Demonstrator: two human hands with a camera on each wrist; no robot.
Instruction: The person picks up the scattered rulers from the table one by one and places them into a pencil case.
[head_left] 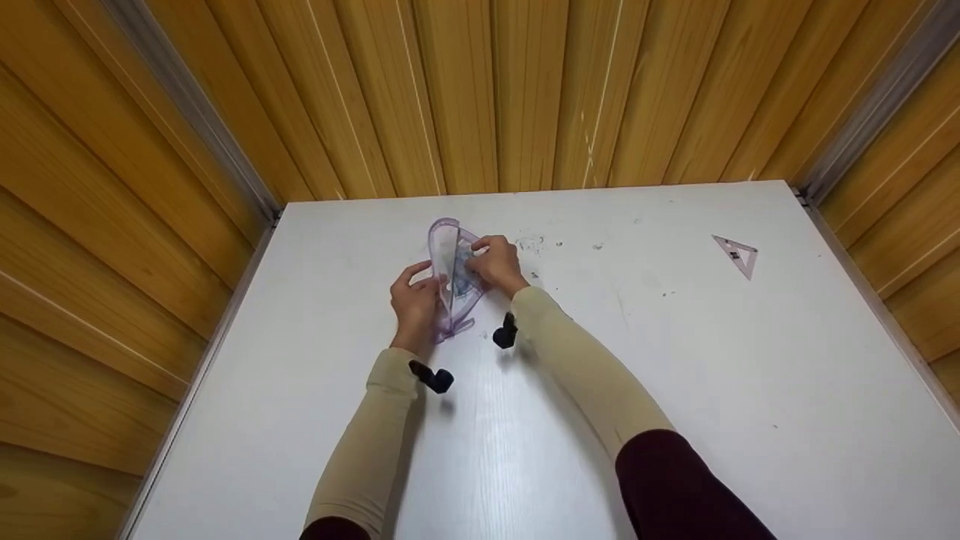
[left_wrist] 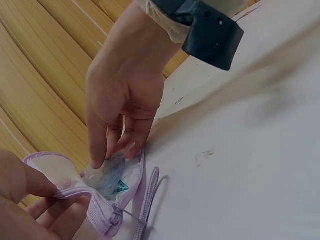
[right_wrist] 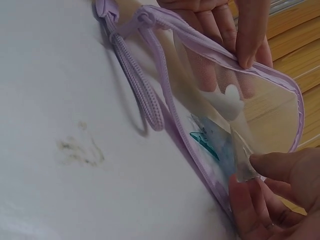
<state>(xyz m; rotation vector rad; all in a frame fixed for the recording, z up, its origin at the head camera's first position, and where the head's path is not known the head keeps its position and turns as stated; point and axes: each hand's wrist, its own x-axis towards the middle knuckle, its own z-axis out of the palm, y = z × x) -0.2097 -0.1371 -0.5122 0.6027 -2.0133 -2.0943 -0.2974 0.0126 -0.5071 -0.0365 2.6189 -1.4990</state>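
Observation:
A mesh zip pouch with lilac edging (right_wrist: 270, 115) stands with its mouth spread apart near the table's far side. My left hand (head_left: 414, 304) pinches one edge of that mouth between thumb and fingers. Reaching into the opening, my right hand (head_left: 497, 262) pinches a crinkled clear plastic packet (right_wrist: 242, 155) that sits partly inside the pouch. A small teal triangular piece (right_wrist: 202, 142) shows beside the packet; whether it is loose or printed, I cannot tell. A lilac strap loop (right_wrist: 140, 85) hangs from the zip end.
A clear set square (head_left: 739, 259) lies on the white table (head_left: 750, 375) at the far right. Dark smudges mark the tabletop right of the pouch. Yellow wood-look panels (head_left: 465, 97) rise behind the table and at both sides. A small black camera sits on each wrist.

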